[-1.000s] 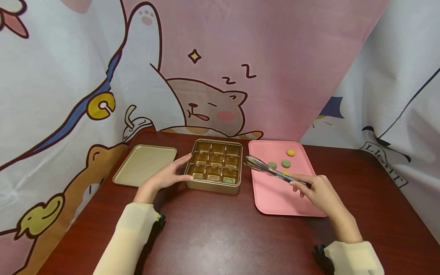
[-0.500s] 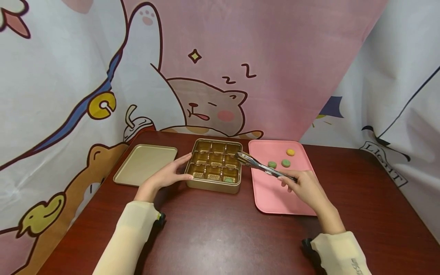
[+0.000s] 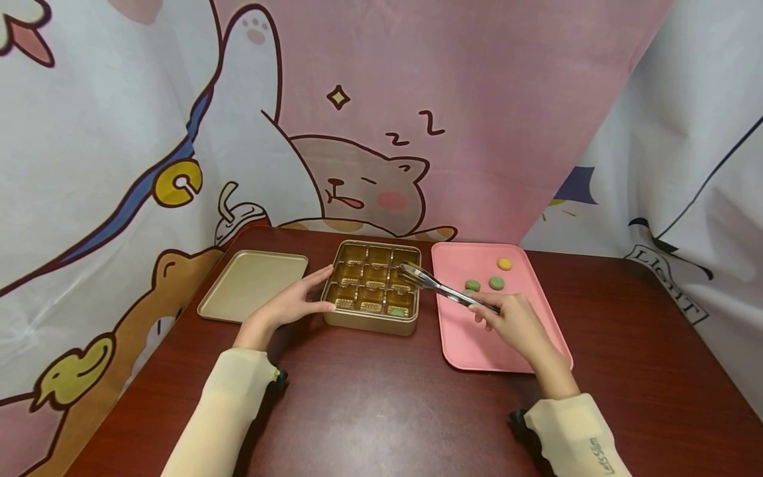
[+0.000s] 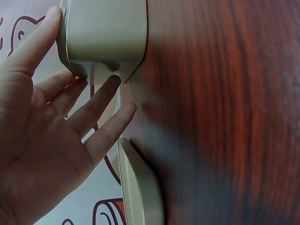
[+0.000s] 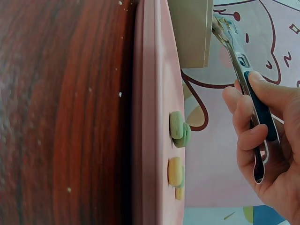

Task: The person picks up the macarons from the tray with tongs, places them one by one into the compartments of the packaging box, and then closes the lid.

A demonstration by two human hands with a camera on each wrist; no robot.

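Note:
A gold tin box (image 3: 372,324) with a divided gold insert stands in the middle of the head view. One green macaron (image 3: 397,312) sits in its front right compartment. My left hand (image 3: 292,306) rests against the box's left side, thumb and fingers extended; the left wrist view shows the fingers (image 4: 101,101) spread near the box wall. My right hand (image 3: 514,321) grips metal tongs (image 3: 441,289) with dark handles. Their tips reach over the box's right column, and I cannot tell whether they hold anything. The right wrist view shows fingers curled round the tongs (image 5: 258,105).
Right of the box lies a pink tray (image 3: 477,344) bearing green macarons (image 3: 497,283) and yellow macarons (image 5: 175,171), some partly hidden in the head view. A gold lid (image 3: 253,285) lies at the left. A printed cloth (image 3: 507,119) hangs behind the dark wood table (image 3: 369,411).
My right hand has moved left with the tongs, bringing their tips from the gap between tray and box to over the box's right column. The left hand has stayed at the box.

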